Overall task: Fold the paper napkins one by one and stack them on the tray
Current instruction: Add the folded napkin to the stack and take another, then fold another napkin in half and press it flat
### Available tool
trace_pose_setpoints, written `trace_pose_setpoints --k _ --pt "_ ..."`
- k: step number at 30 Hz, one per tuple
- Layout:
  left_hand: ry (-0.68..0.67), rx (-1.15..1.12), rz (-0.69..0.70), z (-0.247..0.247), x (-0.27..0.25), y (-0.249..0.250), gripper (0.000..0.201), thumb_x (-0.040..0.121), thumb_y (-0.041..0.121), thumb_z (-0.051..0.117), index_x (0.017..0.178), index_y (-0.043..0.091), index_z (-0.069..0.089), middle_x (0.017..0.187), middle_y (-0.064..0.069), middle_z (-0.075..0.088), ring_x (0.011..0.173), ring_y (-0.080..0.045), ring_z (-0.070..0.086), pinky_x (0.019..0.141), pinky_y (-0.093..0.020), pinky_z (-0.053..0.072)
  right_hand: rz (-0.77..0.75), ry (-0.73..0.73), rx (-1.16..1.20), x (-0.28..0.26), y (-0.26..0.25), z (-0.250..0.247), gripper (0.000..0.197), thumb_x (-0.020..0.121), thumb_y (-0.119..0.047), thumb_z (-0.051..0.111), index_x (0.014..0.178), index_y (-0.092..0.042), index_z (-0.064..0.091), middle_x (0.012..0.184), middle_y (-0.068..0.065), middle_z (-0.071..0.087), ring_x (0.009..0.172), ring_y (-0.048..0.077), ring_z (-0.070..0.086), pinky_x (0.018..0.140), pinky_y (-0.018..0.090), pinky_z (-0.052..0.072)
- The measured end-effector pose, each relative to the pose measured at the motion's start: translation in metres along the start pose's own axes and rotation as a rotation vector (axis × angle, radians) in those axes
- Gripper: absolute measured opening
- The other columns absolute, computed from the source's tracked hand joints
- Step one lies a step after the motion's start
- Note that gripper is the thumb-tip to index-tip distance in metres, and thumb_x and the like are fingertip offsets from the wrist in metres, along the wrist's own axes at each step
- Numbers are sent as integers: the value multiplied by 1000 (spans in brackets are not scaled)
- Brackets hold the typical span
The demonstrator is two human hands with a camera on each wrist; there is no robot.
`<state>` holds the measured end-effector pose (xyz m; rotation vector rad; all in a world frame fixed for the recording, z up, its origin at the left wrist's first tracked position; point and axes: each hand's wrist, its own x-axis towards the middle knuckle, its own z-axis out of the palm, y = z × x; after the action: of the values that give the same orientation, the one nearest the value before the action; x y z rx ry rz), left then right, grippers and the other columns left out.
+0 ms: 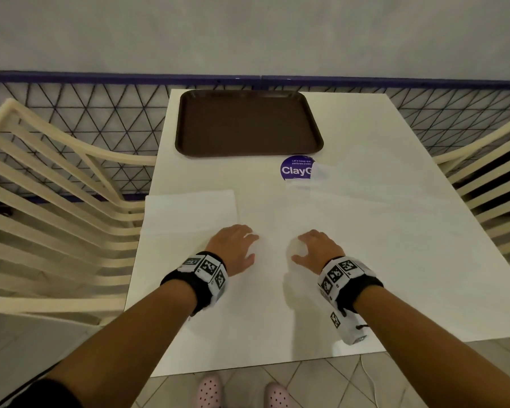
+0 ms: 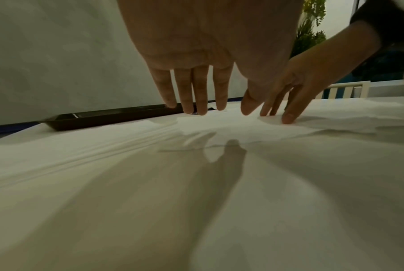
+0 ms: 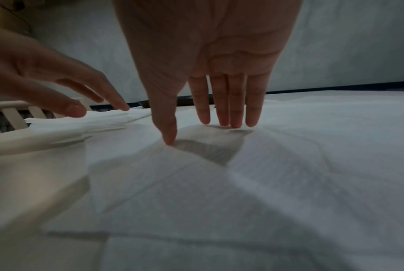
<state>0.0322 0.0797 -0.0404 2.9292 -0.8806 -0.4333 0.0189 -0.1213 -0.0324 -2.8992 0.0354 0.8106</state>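
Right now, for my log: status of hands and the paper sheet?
Left hand open, low over table. Right hand open, fingertips on white sheet, creased. Tray far end, nothing blocking.
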Motion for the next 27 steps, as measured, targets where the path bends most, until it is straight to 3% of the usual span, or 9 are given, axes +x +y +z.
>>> trace_pose_setpoints --k 1,3,7,10,14,18,23,27 --pt "-79 7 7 3 2 6 49 96 34 40 141 14 38 148 -6 34 138 -19 32 111 -32 28 -12 -5 26 1 2 1 63 90 -43 54 143 -18 33 149 3 30 138 21 29 111 36 33" --pt "-186 29 6 6 4 13 57 98 36 39 148 16 20 157 -2 12 145 -18 11 115 -32 15 -42 -27 44 1 3 3 74 82 -51 61 143 -22 32 150 3 28 139 21 28 113 37 31" --pt "-260 50 -20 15 9 23 66 97 43 38 150 17 8 158 -5 -2 146 -23 2 118 -34 10 -110 -96 -200 -6 1 13 102 67 -69 63 147 -24 19 155 9 11 143 27 18 117 45 18" --pt "-235 60 13 18 11 29 65 96 45 38 150 19 10 158 -3 1 146 -22 4 118 -34 11 -150 -61 -294 -7 2 19 94 71 -67 59 146 -23 22 153 10 14 140 30 21 115 48 19" --pt "-205 35 -12 16 12 43 73 89 54 46 149 23 16 158 -3 5 145 -21 7 116 -36 15 -239 31 -339 -11 4 17 56 87 -43 49 136 -17 38 142 10 33 128 29 38 111 46 24" --pt "-201 43 -25 14 12 49 66 90 52 47 147 29 21 156 -4 10 143 -22 13 114 -38 22 -265 101 -188 -14 10 16 35 94 -28 39 121 -14 55 132 8 47 116 27 50 103 38 33" --pt "-127 42 -35 9 16 51 39 102 23 30 141 23 38 147 -1 35 131 -21 37 102 -34 38 -257 120 -61 -22 20 4 38 97 -37 38 125 -19 56 134 4 49 118 25 52 103 33 37" --pt "-79 -56 -80 -1 20 54 35 102 20 27 132 13 45 132 -6 50 119 -25 48 96 -37 42 -278 40 -32 -31 27 -6 64 89 -55 47 143 -25 32 147 -3 35 135 19 36 115 32 22"
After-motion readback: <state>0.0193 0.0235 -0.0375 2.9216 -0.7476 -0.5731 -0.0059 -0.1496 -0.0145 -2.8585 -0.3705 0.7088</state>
